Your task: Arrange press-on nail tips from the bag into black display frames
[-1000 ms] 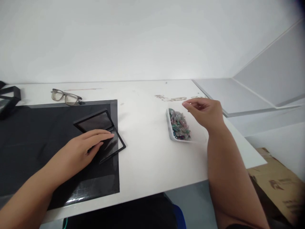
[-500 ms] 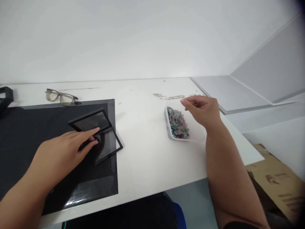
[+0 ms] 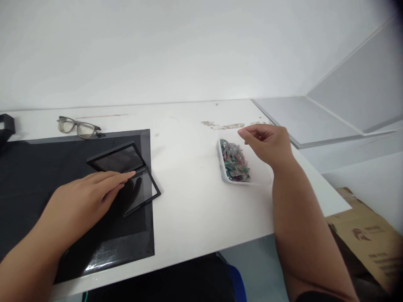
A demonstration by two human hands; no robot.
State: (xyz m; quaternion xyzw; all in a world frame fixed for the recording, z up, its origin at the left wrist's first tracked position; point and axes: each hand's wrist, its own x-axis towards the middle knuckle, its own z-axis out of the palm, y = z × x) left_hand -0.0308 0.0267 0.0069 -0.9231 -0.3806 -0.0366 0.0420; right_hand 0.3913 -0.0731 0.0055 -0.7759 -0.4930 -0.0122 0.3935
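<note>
A black hinged frame (image 3: 149,201) with glossy, see-through-looking panels stands unfolded on a dark, shiny mat (image 3: 138,243). My left hand (image 3: 85,197) lies over its hinge side with fingers stretched out, and the fingertips reach the middle bar. The thumb is tucked beneath, and a dark reflection of the hand shows in the lower panel. To the right, my right hand (image 3: 267,142) hovers above the rear right part of a clear plastic tub (image 3: 223,170). Its thumb and fingers are pinched together; whatever they may hold is hidden. Small green, pink and clear wrapped pieces (image 3: 234,161) fill the tub's left part.
Eyeglasses (image 3: 78,127) rest behind the mat, and a black object (image 3: 6,127) sits at the far left. The white table (image 3: 185,201) ends before a cardboard box (image 3: 365,235) at lower right. A blue-edged chair (image 3: 236,283) is below the front edge.
My left thumb has drawn in under the fingers, and the index fingertip has slid slightly right along the middle bar. My right hand stays nearly still. The view has shifted a little.
</note>
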